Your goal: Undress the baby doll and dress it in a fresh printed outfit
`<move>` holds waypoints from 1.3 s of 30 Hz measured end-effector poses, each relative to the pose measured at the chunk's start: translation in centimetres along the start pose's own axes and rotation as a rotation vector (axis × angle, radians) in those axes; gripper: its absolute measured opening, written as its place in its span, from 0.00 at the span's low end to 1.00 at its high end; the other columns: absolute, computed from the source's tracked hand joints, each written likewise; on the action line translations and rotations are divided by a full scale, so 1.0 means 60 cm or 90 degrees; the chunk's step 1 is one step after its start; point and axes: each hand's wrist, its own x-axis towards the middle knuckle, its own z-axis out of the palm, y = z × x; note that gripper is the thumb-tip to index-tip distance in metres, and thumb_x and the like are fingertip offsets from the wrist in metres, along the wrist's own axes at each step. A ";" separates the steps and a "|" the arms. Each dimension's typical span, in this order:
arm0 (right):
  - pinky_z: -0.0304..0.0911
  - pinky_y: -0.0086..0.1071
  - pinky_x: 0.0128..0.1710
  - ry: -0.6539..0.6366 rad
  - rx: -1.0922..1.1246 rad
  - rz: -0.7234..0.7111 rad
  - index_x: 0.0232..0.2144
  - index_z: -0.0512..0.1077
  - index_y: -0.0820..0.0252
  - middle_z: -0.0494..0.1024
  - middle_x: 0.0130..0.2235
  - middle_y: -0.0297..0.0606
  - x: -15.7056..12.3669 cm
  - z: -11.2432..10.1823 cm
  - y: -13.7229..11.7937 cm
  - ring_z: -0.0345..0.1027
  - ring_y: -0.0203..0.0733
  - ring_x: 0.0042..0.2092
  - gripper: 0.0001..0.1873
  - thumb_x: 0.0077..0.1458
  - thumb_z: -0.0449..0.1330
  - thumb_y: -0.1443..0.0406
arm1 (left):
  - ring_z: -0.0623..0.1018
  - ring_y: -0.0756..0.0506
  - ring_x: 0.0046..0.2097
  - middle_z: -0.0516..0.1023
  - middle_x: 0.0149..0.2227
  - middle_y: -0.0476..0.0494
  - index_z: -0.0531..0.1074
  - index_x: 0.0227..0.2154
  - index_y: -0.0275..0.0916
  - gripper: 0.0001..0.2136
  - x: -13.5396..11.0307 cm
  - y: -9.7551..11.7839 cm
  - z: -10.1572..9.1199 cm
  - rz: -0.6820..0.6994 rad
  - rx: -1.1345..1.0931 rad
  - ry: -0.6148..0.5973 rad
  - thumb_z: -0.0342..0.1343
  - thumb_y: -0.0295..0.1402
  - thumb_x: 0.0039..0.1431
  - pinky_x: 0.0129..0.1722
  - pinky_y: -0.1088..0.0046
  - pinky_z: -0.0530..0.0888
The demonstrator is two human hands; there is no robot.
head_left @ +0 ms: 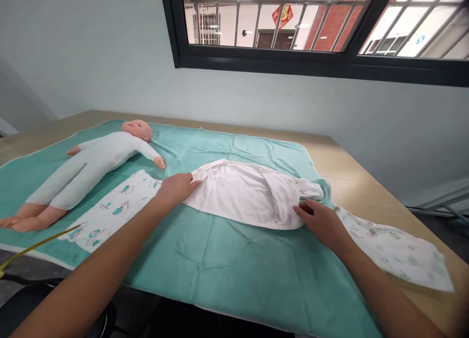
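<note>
A white baby garment (pixel 242 194) lies spread on a teal towel (pixel 227 260) in the middle of the table, its printed ends reaching out to the left (pixel 117 208) and right (pixel 395 250). My left hand (pixel 178 187) rests on the garment's left part, fingers closed on the white fabric edge. My right hand (pixel 322 221) lies on the right part, fingers pinching a fold of the white cloth. A baby doll (pixel 91 167) in a pale one-piece lies on its back at the left of the towel, apart from both hands.
The wooden table (pixel 351 172) stands against a grey wall below a barred window (pixel 315 25). A yellow cable (pixel 32 247) crosses the lower left. A dark chair (pixel 44 304) shows under the table's near edge.
</note>
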 end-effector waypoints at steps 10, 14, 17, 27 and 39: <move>0.63 0.33 0.25 0.102 0.297 0.130 0.30 0.66 0.57 0.69 0.29 0.33 -0.015 -0.015 -0.014 0.64 0.38 0.28 0.19 0.48 0.61 0.48 | 0.72 0.46 0.36 0.72 0.33 0.49 0.62 0.30 0.41 0.11 -0.070 0.091 -0.007 0.217 -0.313 0.015 0.51 0.42 0.59 0.34 0.71 0.66; 0.59 0.35 0.26 0.071 -0.092 0.071 0.35 0.69 0.55 0.72 0.35 0.38 -0.037 -0.018 0.030 0.67 0.42 0.30 0.17 0.53 0.57 0.50 | 0.74 0.46 0.39 0.75 0.38 0.48 0.67 0.33 0.41 0.08 -0.094 0.110 0.034 0.360 -0.357 -0.016 0.54 0.39 0.58 0.40 0.71 0.68; 0.54 0.34 0.23 0.068 -0.286 0.012 0.35 0.69 0.55 0.72 0.42 0.43 -0.057 -0.019 0.017 0.67 0.43 0.30 0.17 0.60 0.49 0.50 | 0.75 0.45 0.43 0.77 0.41 0.48 0.72 0.36 0.42 0.08 -0.087 0.104 0.050 0.391 -0.377 -0.018 0.51 0.39 0.62 0.43 0.70 0.70; 0.63 0.34 0.36 -0.048 -0.021 -0.252 0.55 0.63 0.53 0.72 0.54 0.40 -0.006 0.082 -0.221 0.72 0.44 0.44 0.23 0.63 0.51 0.51 | 0.73 0.32 0.51 0.73 0.48 0.30 0.68 0.48 0.34 0.16 0.034 0.005 0.013 0.097 0.136 0.127 0.47 0.39 0.66 0.43 0.57 0.72; 0.52 0.33 0.33 -0.067 -0.090 -0.202 0.45 0.66 0.55 0.77 0.42 0.41 0.089 0.183 -0.266 0.71 0.48 0.42 0.12 0.63 0.50 0.58 | 0.71 0.33 0.52 0.70 0.49 0.31 0.73 0.45 0.38 0.16 0.059 -0.023 -0.063 0.176 0.253 0.091 0.48 0.21 0.56 0.43 0.57 0.69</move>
